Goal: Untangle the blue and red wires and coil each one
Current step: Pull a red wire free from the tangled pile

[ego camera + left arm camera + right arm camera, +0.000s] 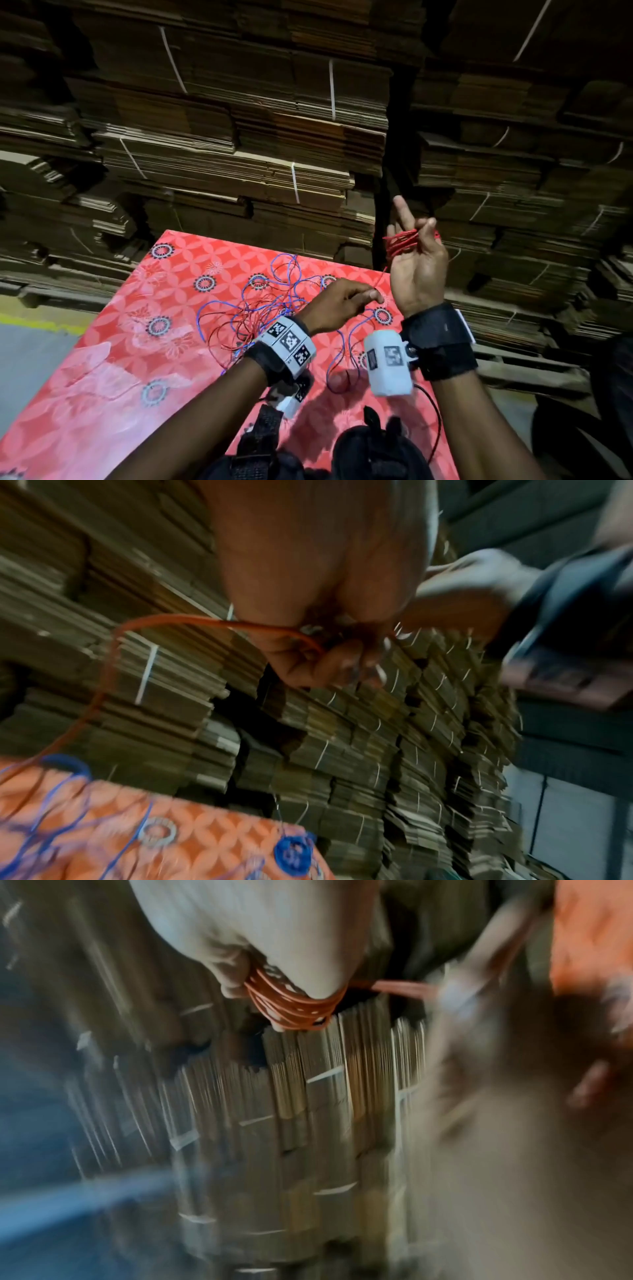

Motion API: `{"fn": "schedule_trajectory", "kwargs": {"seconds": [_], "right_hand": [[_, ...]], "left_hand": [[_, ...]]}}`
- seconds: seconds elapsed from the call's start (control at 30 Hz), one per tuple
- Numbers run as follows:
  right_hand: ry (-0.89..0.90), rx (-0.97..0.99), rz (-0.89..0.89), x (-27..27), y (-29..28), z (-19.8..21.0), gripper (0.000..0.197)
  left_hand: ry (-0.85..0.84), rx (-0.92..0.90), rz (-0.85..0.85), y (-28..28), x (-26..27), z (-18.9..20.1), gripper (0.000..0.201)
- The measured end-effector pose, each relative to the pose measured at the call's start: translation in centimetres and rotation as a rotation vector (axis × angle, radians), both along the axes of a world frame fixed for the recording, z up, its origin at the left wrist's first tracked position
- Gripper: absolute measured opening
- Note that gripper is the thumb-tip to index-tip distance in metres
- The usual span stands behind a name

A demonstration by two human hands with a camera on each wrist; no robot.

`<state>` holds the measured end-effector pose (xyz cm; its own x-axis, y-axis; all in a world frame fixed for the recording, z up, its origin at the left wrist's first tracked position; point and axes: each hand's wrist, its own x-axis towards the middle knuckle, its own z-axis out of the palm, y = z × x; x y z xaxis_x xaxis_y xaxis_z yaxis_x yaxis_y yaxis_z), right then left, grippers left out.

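The right hand (416, 260) is raised palm-up with red wire (401, 242) coiled round its fingers, the left hand (337, 303) pinches the strand trailing down from it — and beyond, the blue wire (274, 294) lies tangled with loose red on the patterned red cloth (113, 342).

A warehouse or packaging storeroom: tall stacks of flattened cardboard cartons (239, 137) fill the upper half of the head view from edge to edge, bundled with white strapping bands (331, 89). A bare grey concrete floor (30, 370) with a yellow painted line (37, 323) shows at lower left, beside the counter under a red patterned cloth (113, 342)
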<state>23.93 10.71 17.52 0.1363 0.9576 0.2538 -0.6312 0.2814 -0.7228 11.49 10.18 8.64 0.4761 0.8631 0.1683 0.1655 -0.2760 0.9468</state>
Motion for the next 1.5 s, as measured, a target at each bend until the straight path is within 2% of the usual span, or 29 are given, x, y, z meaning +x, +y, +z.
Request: {"fn": "schedule_trajectory", "kwargs": {"seconds": [0.1,0.17,0.2,0.33,0.4,0.47,0.53,0.63,0.7,0.8,0.87,0.93,1.07,1.2,1.3,1.37,1.4,1.43,1.5], "right_hand": [[-0.507,0.024,-0.215,0.4,0.6,-1.2,0.029],[-0.858,0.044,-0.251,1.3,1.0,-2.1,0.032],[-1.004,0.035,-0.233,2.0,1.2,-2.6,0.037],[-1.414,0.021,-0.177,3.6,0.9,-3.3,0.036],[-1.529,0.009,-0.162,3.7,0.9,-3.7,0.033],[-1.572,0.009,-0.130,3.6,1.0,-4.3,0.033],[-1.543,0.049,-0.082,3.2,0.8,-4.9,0.037],[-1.326,0.080,0.105,2.4,-0.6,-4.3,0.038],[-1.115,0.007,0.256,1.8,-2.0,-3.5,0.032],[-0.923,-0.063,0.389,1.0,-3.4,-3.2,0.028],[-0.751,-0.068,0.444,0.5,-4.0,-3.0,0.026],[-0.532,-0.048,0.456,0.3,-4.1,-2.3,0.024],[-0.166,-0.076,0.427,0.5,-4.2,-0.8,0.028],[0.092,-0.078,0.367,0.8,-3.7,0.6,0.031],[0.244,-0.077,0.200,0.7,-2.9,1.6,0.034],[0.287,-0.071,0.035,0.7,-2.1,1.5,0.035],[0.264,-0.054,-0.035,0.6,-1.5,1.2,0.029],[0.198,-0.036,-0.101,0.7,-0.7,0.5,0.022],[-0.151,-0.008,-0.245,1.1,0.6,-0.9,0.028]], "left_hand": [[0.273,0.170,0.065,0.6,-1.0,1.0,0.031],[0.484,0.245,0.078,1.1,-2.2,1.5,0.031],[0.534,0.255,0.096,1.2,-2.8,1.5,0.029],[0.508,0.288,0.270,1.5,-5.1,3.2,0.026],[0.457,0.322,0.351,1.7,-6.1,4.8,0.025],[0.416,0.374,0.396,1.8,-6.6,6.5,0.023],[0.386,0.428,0.419,1.8,-6.5,7.8,0.022],[0.329,0.454,0.429,2.1,-6.5,9.1,0.023],[0.253,0.405,0.403,2.7,-6.6,9.3,0.024],[0.137,0.307,0.332,3.8,-6.6,8.7,0.023],[0.036,0.215,0.269,4.0,-6.2,8.1,0.012],[-0.106,0.130,0.219,3.7,-5.6,7.3,0.008],[-0.204,-0.019,0.196,2.3,-4.3,5.3,0.030],[-0.160,-0.069,0.164,1.2,-3.4,2.0,0.029],[-0.088,-0.044,0.045,0.2,-2.2,0.4,0.025],[0.001,0.013,-0.033,-0.3,-1.3,0.3,0.023],[0.038,0.032,-0.047,-0.2,-1.1,0.5,0.023],[0.069,0.044,-0.048,0.0,-1.1,0.7,0.024],[0.148,0.077,-0.028,0.4,-1.6,1.2,0.028]]}}
